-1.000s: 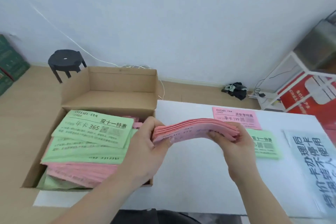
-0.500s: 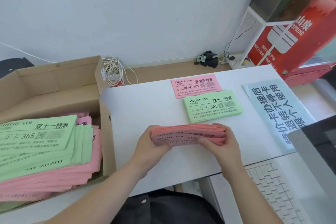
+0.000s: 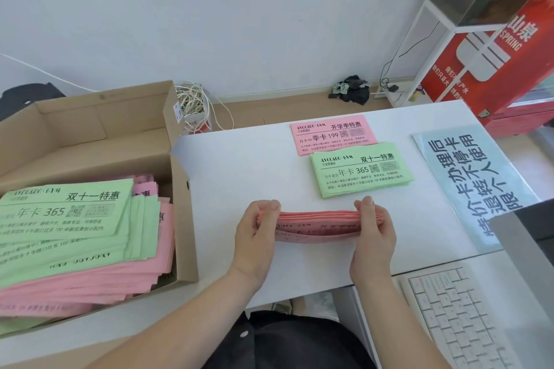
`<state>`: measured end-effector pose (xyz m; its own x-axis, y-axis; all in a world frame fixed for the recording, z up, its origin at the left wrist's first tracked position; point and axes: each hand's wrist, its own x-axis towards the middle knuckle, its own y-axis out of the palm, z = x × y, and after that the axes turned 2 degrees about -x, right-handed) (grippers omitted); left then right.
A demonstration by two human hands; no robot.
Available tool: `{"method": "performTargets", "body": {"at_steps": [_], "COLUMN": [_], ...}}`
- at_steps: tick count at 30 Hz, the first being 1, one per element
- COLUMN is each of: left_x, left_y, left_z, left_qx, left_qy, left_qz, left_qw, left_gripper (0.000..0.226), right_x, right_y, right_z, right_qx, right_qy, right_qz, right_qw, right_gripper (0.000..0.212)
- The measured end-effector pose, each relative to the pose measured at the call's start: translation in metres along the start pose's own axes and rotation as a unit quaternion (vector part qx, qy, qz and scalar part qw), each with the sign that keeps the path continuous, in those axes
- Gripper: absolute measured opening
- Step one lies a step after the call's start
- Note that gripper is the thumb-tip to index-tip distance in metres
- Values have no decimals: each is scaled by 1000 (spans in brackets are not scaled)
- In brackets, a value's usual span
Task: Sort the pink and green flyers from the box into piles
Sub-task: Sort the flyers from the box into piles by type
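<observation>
A thick stack of pink flyers stands on its long edge on the white table. My left hand grips its left end and my right hand grips its right end. Beyond the stack lie a green flyer pile and, behind that, a pink flyer pile. The cardboard box at the left holds mixed green flyers on top of pink ones.
A pale blue printed sign lies on the table at the right. A white keyboard sits at the lower right beside a dark monitor edge. A red cooler and white cables stand behind the table.
My view has swung right from the box to the table. Both hands have carried the pink stack from beside the box down onto the table, and it now stands straighter.
</observation>
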<state>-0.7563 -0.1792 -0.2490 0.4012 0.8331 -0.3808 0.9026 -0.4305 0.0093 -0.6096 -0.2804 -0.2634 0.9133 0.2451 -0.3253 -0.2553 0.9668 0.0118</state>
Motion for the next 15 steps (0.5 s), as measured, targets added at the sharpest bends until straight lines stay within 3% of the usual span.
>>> {"method": "performTargets", "body": {"at_steps": [3, 6, 8, 13, 15], "left_x": [-3, -5, -3, 10, 14], "left_y": [-7, -20, -25, -23, -21], "left_z": [6, 17, 20, 17, 16], "left_qx": [27, 104, 167, 157, 146], "left_qy": [21, 38, 51, 56, 55], "left_qz": [49, 97, 106, 64, 50], "left_qw": [998, 989, 979, 984, 987], "left_gripper": [56, 86, 91, 37, 28], "right_x": [1, 2, 3, 5, 3], "right_y": [6, 13, 16, 8, -2], "right_z": [-1, -1, 0, 0, 0], "right_qx": [23, 31, 27, 25, -5], "right_qy": [20, 30, 34, 2, -43], "right_qz": [-17, -44, -47, -14, 2], "right_qw": [999, 998, 998, 1000, 999], "right_gripper": [41, 26, 20, 14, 14]}}
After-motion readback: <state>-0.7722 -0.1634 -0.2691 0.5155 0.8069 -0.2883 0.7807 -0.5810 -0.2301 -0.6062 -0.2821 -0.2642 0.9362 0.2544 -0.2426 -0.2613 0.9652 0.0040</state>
